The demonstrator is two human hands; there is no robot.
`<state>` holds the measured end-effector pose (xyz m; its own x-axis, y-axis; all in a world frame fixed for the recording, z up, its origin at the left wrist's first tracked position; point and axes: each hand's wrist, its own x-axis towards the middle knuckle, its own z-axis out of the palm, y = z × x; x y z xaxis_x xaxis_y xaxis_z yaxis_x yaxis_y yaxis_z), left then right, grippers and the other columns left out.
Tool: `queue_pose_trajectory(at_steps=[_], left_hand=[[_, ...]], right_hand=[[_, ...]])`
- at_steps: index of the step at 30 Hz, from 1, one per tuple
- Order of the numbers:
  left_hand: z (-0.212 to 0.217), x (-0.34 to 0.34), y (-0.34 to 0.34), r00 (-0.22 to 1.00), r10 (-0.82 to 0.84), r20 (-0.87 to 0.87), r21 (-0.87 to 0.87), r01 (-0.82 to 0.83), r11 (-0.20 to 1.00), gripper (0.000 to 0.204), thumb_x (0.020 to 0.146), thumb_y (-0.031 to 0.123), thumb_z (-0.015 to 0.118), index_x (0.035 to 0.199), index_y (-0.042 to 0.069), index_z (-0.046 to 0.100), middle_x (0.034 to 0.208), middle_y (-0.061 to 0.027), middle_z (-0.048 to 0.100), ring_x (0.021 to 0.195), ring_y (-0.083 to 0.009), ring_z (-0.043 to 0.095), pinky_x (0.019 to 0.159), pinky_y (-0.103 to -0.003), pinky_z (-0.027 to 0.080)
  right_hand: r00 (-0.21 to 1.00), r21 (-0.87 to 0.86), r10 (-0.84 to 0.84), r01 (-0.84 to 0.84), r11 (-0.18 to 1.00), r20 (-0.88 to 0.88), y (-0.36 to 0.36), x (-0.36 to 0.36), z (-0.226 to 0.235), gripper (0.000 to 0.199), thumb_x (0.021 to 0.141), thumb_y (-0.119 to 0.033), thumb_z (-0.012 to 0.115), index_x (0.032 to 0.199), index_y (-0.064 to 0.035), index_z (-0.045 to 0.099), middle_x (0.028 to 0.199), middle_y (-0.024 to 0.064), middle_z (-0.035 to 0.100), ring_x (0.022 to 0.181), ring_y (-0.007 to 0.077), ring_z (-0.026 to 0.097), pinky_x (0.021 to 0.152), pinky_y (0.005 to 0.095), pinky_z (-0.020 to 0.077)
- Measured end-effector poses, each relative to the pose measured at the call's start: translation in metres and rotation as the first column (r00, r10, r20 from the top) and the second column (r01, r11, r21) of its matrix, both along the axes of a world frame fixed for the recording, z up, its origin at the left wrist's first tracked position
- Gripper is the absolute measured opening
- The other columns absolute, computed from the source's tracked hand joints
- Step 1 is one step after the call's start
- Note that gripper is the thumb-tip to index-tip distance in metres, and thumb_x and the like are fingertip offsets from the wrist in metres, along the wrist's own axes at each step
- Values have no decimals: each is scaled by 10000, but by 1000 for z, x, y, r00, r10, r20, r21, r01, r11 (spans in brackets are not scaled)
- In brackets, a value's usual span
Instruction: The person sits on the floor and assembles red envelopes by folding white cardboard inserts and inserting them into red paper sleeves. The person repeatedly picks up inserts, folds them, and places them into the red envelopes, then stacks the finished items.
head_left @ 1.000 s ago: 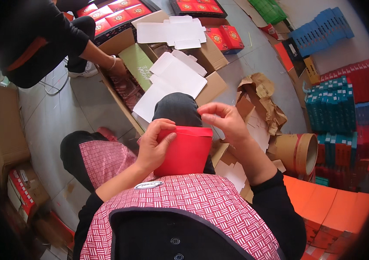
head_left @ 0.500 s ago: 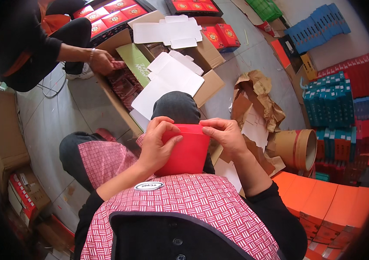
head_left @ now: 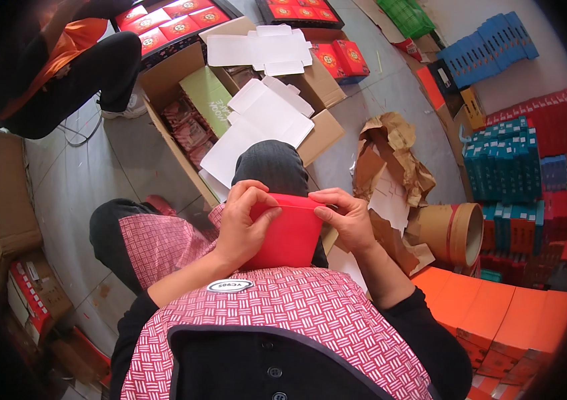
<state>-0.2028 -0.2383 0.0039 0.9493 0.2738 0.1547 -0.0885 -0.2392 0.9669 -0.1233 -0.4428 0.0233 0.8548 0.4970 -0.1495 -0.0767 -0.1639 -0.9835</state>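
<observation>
Black buttoned top [head_left: 230, 360], red-and-white patterned apron [head_left: 310, 300] with dark edging [head_left: 230, 327] and oval badge [head_left: 231, 285], dark trousers [head_left: 270, 167].

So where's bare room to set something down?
Grey floor tiles lie bare between the left-edge cardboard and the open carton; a narrower strip runs between that carton and the crumpled brown paper. Crowded: the right side, with cardboard tube and orange boxes.
</observation>
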Motion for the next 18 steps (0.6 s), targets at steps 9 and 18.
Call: queue_pose_trajectory(at_steps=[9, 18], left_hand=[[-11, 7, 22, 977, -203, 69, -653, 198, 731, 260, 761, 69, 727, 960, 49, 560, 1003, -47, 550, 970, -125, 526, 848, -261, 431], [-32, 3, 19, 945, -308, 113, -592, 313, 742, 315, 752, 198, 755, 964, 31, 592, 1047, -91, 557, 1013, -168, 532, 897, -303, 420]], right_hand=[[995, 66, -55, 50, 997, 80, 7, -17, -11, 117, 908, -75, 564, 979, 8, 607, 1059, 88, 597, 968, 142, 559, 854, 252, 439], [971, 87, -125, 110, 990, 202, 33, -34, -22, 241, 997, -188, 389, 929, -9, 534, 1023, 103, 587, 938, 156, 533, 883, 283, 401]])
